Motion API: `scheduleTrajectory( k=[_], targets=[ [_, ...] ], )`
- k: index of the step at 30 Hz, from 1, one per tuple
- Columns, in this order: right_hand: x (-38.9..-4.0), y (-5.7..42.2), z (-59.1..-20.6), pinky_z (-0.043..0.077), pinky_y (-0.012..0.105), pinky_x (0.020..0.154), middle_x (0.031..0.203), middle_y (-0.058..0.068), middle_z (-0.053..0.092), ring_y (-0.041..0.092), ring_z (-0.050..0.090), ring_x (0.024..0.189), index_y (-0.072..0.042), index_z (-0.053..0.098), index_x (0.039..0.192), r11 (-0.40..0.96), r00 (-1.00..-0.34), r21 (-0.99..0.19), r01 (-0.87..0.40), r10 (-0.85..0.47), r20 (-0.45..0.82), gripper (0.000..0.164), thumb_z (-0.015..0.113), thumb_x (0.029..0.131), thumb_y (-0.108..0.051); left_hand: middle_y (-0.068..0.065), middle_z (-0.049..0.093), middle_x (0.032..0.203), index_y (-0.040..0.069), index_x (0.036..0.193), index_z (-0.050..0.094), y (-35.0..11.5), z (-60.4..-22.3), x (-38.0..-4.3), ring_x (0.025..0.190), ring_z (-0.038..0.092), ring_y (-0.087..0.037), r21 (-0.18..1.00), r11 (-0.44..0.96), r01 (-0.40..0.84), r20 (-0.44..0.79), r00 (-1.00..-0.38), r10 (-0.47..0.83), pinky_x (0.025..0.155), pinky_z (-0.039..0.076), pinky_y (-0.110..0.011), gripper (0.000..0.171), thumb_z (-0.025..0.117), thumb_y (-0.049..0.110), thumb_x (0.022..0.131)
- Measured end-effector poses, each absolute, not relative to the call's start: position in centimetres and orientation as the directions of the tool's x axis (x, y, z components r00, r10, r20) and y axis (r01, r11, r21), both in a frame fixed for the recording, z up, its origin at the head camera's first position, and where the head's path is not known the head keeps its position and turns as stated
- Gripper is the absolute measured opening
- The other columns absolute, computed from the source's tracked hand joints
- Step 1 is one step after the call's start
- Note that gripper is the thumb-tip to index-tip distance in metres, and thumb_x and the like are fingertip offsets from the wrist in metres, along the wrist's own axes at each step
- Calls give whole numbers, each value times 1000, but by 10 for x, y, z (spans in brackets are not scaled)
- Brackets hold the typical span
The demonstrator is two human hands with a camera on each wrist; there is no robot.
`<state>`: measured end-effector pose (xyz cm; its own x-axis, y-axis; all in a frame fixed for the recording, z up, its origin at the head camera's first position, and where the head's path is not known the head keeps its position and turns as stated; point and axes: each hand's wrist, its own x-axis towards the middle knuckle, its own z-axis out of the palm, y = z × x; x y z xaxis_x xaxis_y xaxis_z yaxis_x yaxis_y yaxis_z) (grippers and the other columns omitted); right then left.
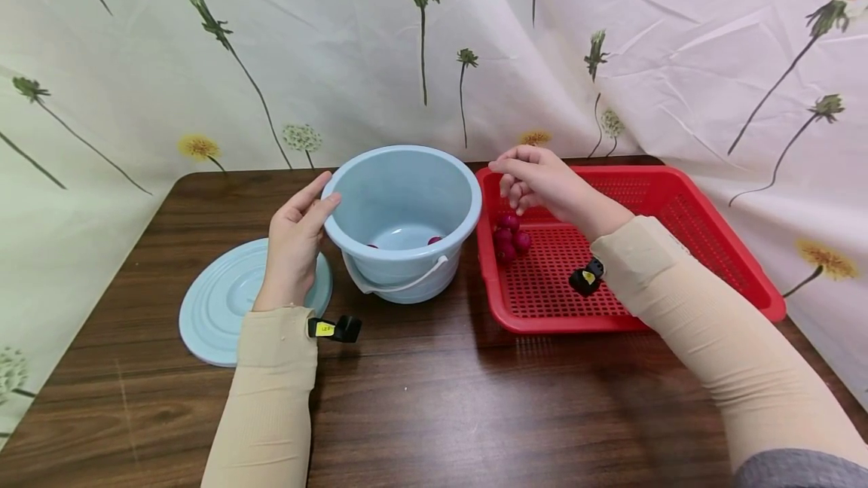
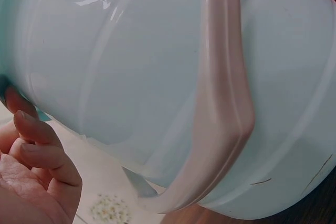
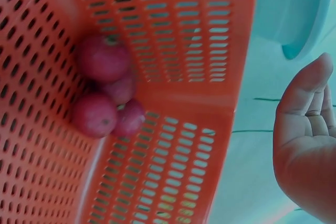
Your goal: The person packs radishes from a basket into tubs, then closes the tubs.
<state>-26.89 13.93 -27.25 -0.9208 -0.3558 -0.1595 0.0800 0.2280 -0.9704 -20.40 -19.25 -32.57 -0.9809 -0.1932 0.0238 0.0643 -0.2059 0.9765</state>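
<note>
A pale-blue round plastic bucket [image 1: 407, 194] with a white handle stands by the far edge of the dark wood-grain worktop [image 1: 420, 405]. The left hand [image 1: 293, 247] grips its rim from the left, thumb and fingers against the edge. The right hand [image 1: 539, 185], fingers loosely bent with nothing visible in them, hangs over the left rim of a red rectangular perforated plastic basket [image 1: 576, 322] toward the worktop's far right corner. A cluster of small round red fruits [image 1: 521, 242] lies at the basket's left end; two red pieces show on the bucket's floor. A flat pale-blue round lid [image 1: 213, 307] lies nearer the worktop's left edge.

The step in hand seems to be shifting fruits between basket and bucket; the next move probably calls for a light pinch on one fruit, the bucket held steady.
</note>
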Motion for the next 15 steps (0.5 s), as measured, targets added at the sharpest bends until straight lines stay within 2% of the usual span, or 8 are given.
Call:
scheduleTrajectory(
  k=[4,15],
  targets=[
    [-272,145,-279,49,24,55,73,1,58,15,52,59,-3,53,114,251,-920,-963,94,-348,-180,26,57,101,-25,8,53,66,13,141,57,-193,-326,-204,56,43,-7,978,-201,60,19,-980,-197,51,39,-15,53,73,22,92],
    [-281,158,-295,53,26,57,72,0,56,13,52,57,-4,53,113,338,-904,-929,154,-331,-271,24,57,100,-23,8,53,65,11,142,55,-193,-326,-203,54,43,-6,975,-213,65,26,-983,-182,50,40,-15,55,73,22,92]
  ],
)
